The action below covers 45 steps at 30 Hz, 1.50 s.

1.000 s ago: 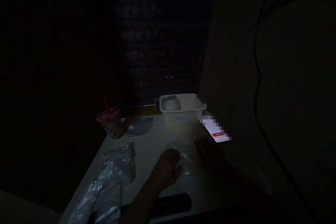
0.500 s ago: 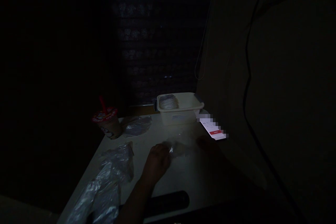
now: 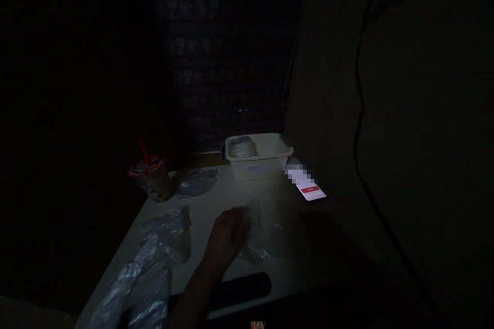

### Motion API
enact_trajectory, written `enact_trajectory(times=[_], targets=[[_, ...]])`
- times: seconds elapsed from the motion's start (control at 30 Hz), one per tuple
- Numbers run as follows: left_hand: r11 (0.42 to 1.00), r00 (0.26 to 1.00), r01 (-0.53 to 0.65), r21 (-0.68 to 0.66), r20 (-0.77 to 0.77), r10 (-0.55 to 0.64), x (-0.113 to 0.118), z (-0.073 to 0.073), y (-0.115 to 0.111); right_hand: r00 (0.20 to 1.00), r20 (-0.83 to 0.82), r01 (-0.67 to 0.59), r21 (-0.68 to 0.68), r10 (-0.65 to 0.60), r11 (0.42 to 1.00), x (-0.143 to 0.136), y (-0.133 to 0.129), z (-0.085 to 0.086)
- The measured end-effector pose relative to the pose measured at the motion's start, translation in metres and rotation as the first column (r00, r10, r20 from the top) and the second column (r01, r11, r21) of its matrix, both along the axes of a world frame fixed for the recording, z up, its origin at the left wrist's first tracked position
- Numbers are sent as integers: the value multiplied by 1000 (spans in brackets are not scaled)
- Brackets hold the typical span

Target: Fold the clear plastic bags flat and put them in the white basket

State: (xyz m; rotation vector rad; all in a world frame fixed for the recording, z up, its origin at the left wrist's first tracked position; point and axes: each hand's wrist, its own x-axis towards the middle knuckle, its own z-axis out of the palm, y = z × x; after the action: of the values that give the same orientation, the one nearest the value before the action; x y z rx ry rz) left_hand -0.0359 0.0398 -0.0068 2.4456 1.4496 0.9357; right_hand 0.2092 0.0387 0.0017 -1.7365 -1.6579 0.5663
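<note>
My left hand (image 3: 230,230) is over the middle of the white table (image 3: 208,203), its fingers curled together at the left edge of a clear plastic bag (image 3: 256,241). The bag lies crinkled and partly spread on the tabletop. To its right, my right hand (image 3: 314,220) is a dark, blurred shape, and its fingers cannot be made out. Crumpled clear plastic (image 3: 165,236) lies left of my left hand. A black long object (image 3: 245,289) rests near the front edge, partly behind my left forearm.
A cream bin (image 3: 258,167) with stacked plastic packets (image 3: 243,147) stands at the back. A lidded cup (image 3: 154,182) with a red straw is at the left, beside another flat plastic bag (image 3: 196,182). A lit phone (image 3: 312,191) lies at the right edge.
The clear bag now extends lower and nearer the front edge. My right hand has moved slightly right and down, while the whole view has shifted a little.
</note>
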Motion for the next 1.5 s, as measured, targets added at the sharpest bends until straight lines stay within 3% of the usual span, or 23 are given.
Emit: enact_trajectory(times=[0.1,0.2,0.27,0.37,0.47,0.53,0.63,0.7,0.8,0.87,0.97,1.1,1.27,1.37,1.43,1.5], targets=[[975,957,219,-45,-184,-224,19,1,-16,999,23,-40,-3,40,999,-1,2,1],[961,898,263,-82,-343,-275,22,-2,-22,995,47,-83,-11,83,997,-5,2,1],[984,883,165,-68,-435,-178,14,-4,-18,992,62,-112,-15,113,994,-8,-2,-1],[993,827,-122,11,-551,108,-3,-1,-8,983,84,-160,-21,161,987,-13,-13,-5],[920,698,-377,113,-619,361,-15,9,-1,971,105,-214,-23,216,976,-16,-24,-8],[876,647,-461,143,-621,442,-18,16,1,959,122,-254,-16,254,967,-18,-26,-7],[895,690,-439,78,-608,392,-16,23,0,939,150,-316,8,311,949,-26,-19,-1],[918,733,-393,48,-586,345,-13,24,-1,892,205,-422,58,403,905,-38,-9,2],[932,781,-351,95,-519,347,-7,17,-6,708,394,-673,126,586,729,-63,5,2],[968,832,-238,85,-497,248,-2,6,-15,625,488,-732,95,610,674,-77,11,0],[997,880,-69,22,-471,71,4,-13,-32,594,553,-719,39,584,694,-86,11,-2],[980,850,-198,34,-492,189,-2,-20,-45,650,578,-639,63,494,767,-74,-8,-11],[927,750,-370,57,-570,334,-21,-1,-29,704,616,-524,116,352,844,-48,-40,-39],[876,687,-475,90,-584,433,-21,5,-22,712,584,-496,23,391,868,-36,-46,-43],[901,728,-426,80,-562,394,-12,1,-25,733,537,-486,-13,416,874,-33,-44,-37],[957,817,-286,49,-510,270,3,-9,-32,761,484,-508,33,431,861,-35,-38,-26]])
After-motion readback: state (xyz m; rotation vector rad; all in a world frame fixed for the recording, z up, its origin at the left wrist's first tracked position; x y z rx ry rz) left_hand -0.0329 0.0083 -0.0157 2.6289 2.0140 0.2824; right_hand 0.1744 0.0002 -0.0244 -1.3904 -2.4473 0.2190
